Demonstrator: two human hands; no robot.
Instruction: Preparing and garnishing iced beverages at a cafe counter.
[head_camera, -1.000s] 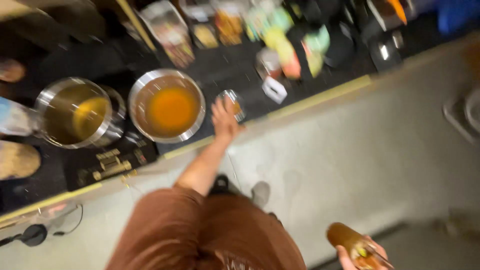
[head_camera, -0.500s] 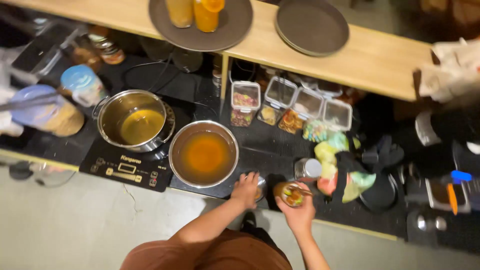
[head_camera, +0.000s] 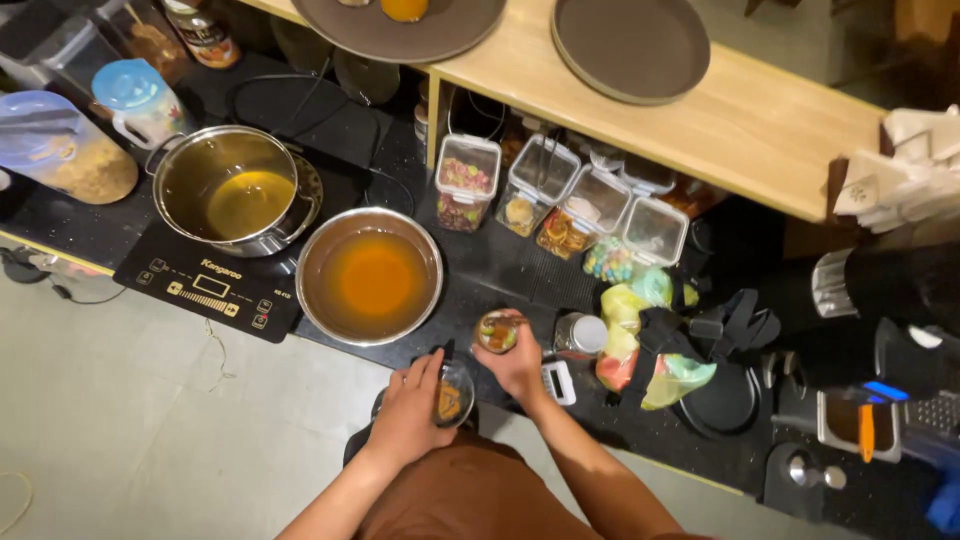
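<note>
My left hand (head_camera: 405, 412) grips a small clear glass (head_camera: 454, 393) with a little amber liquid, at the near edge of the black counter (head_camera: 500, 265). My right hand (head_camera: 521, 365) is closed around a second small glass (head_camera: 497, 331) holding brownish drink with bits in it, standing on the counter just right of the wide steel bowl (head_camera: 369, 275) of orange liquid. The two glasses are a hand's width apart.
A steel pot (head_camera: 237, 190) of yellow liquid sits on a black induction hob (head_camera: 212, 290) to the left. Clear lidded containers (head_camera: 560, 205) line the back. A small jar (head_camera: 579, 336), bunched plastic bags (head_camera: 645, 330), jugs (head_camera: 140, 100) and a wooden shelf (head_camera: 720, 115) with round trays surround them.
The view has swung down and steadied over the counter. My right hand brought its glass from down by the floor to the counter, and my left hand now holds the other glass.
</note>
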